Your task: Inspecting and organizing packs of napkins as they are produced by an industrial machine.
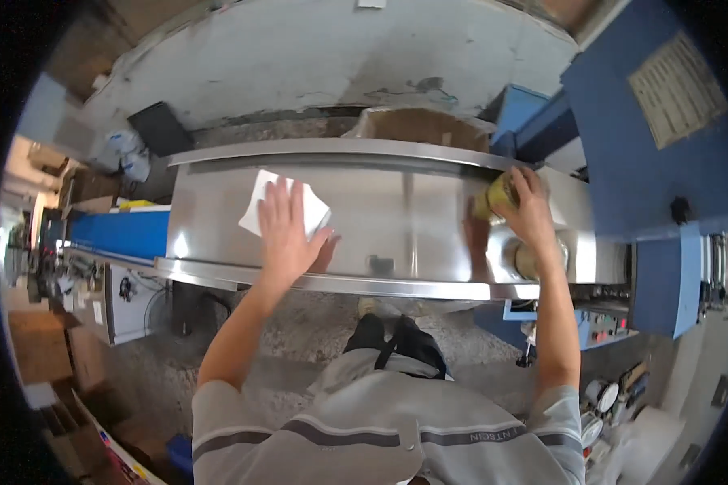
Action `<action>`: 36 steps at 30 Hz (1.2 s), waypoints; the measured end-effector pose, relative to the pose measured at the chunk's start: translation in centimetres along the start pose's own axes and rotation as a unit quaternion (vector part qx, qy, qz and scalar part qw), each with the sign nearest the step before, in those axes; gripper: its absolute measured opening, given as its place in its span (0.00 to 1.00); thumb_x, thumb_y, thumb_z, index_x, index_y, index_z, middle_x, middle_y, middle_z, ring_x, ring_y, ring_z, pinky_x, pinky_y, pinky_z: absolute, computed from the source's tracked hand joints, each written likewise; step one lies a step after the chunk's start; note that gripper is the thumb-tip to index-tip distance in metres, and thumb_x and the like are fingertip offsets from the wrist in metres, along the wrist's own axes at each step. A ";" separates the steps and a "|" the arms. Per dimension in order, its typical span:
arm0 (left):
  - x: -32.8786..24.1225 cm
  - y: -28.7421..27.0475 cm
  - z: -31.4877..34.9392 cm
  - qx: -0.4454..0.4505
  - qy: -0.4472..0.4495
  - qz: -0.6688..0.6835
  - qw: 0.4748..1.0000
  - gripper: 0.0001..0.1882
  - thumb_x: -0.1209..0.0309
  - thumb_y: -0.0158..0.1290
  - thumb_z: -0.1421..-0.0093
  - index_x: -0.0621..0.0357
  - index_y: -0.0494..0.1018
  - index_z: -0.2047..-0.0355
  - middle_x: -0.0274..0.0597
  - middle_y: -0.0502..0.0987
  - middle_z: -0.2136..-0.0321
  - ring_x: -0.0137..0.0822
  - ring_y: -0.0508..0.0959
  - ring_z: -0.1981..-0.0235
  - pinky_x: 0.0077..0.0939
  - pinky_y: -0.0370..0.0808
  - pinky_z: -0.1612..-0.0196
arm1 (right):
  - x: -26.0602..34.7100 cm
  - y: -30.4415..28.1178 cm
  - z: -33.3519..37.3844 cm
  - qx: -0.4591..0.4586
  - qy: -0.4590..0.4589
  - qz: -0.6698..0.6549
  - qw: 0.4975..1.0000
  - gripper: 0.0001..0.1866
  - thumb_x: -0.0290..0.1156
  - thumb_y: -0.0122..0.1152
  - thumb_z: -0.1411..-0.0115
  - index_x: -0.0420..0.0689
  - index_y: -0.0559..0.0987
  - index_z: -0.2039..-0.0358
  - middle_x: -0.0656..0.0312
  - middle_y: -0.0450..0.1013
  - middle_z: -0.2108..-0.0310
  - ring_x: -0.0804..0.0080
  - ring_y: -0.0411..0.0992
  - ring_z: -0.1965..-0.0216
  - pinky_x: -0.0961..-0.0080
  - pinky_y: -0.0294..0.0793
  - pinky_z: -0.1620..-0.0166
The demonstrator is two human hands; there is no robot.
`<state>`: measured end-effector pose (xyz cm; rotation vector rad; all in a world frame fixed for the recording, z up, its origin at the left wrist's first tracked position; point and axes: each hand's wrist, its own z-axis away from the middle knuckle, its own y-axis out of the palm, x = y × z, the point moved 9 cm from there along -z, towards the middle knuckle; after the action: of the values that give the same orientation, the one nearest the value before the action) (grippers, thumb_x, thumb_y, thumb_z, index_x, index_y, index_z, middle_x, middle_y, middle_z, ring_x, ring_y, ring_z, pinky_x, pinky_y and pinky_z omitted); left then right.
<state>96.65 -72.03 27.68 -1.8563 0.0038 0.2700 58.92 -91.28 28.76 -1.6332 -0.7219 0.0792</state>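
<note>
My left hand (287,233) lies with fingers stretched out on a white sheet (259,202), cloth or paper, on the shiny metal tabletop (364,214). The sheet's corners stick out around the fingers. At the right end of the metal top, my right hand (531,212) is closed around a yellow-green can-like cylinder (501,194). Its far side shows past my fingers; the rest is covered by the hand. Beneath my right wrist stands a second round yellowish container (527,263), partly hidden by the forearm.
Raised metal rims (340,284) run along the tabletop's near and far edges. A blue machine (651,162) stands at the right, a blue belt (121,234) joins at the left. Behind the top are an open cardboard box (429,129) and a pale wall (315,65).
</note>
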 end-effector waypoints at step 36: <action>-29.7 16.2 -16.8 0.276 -0.026 0.459 0.844 0.54 0.38 0.53 0.42 0.70 0.50 0.31 0.64 0.73 0.47 0.48 0.76 0.46 0.35 0.72 0.45 | 8.1 2.5 6.5 0.029 -0.037 -0.110 0.993 0.42 0.32 0.71 0.57 0.52 0.68 0.38 0.40 0.60 0.41 0.39 0.64 0.45 0.53 0.71 0.44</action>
<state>68.57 -96.78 22.51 -1.1424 0.8678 0.8796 63.52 -81.68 27.92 -1.4923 -0.9437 0.0016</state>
